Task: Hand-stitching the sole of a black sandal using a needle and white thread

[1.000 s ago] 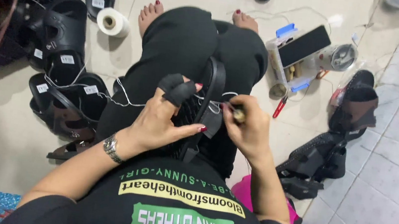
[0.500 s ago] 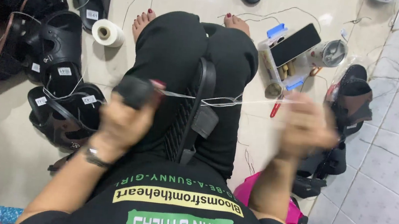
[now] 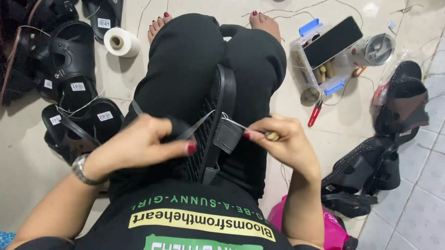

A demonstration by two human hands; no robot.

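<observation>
A black sandal (image 3: 217, 124) stands on edge on my lap, sole to the left and a strap on its right side. My left hand (image 3: 139, 143) lies at the sandal's left side, holding a black strap and a taut thread. My right hand (image 3: 279, 140) pinches a small wooden-handled awl whose metal tip points into the sandal's side strap (image 3: 228, 135). Both hands rest over my black trousers.
Black sandals (image 3: 67, 62) pile up on the floor at the left, with a white thread spool (image 3: 122, 42) beside them. At the right are a clear box (image 3: 319, 63) with a phone on top, red-handled pliers (image 3: 314, 114), more sandals (image 3: 375, 159) and a pink bag (image 3: 327, 232).
Half a second ago both hands were spread wide apart, pulling thread taut. They have now come back together at the sandal, the right hand's tool tip at the side strap.
</observation>
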